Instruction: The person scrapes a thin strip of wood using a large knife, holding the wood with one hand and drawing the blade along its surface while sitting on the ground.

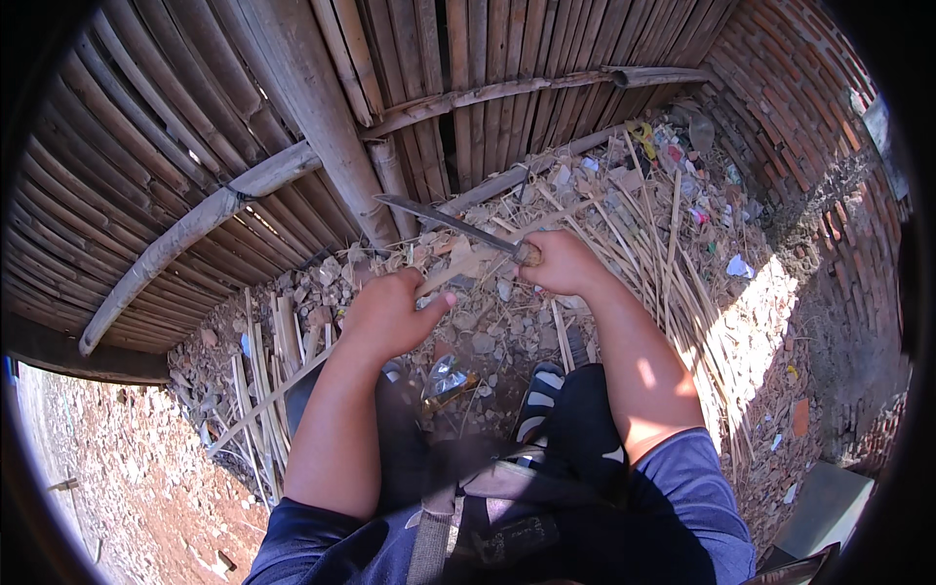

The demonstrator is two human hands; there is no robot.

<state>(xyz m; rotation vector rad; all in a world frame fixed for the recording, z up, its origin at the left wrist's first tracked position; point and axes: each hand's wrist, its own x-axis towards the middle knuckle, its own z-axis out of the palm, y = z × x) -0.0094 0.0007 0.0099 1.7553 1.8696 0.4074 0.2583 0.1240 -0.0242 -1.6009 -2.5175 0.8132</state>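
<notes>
My left hand (385,317) is closed around a long, thin bamboo strip (268,402), its thumb sticking out to the right. The strip slants from low on the left, past my left forearm, up to the right. A long knife (444,220) with a dark blade and a wooden handle is gripped in my right hand (567,263). Its blade points left and away from me, tip near the foot of a thick bamboo pole. Near the handle, blade and strip cross in view; whether they touch I cannot tell.
Many loose bamboo strips (673,283) lie on the right, and more bamboo pieces (255,375) on the left. A bamboo wall (507,58) with a thick pole (322,107) rises ahead; a brick wall (790,107) stands right. Between my feet lies a clear plastic wrapper (448,380) on rubble.
</notes>
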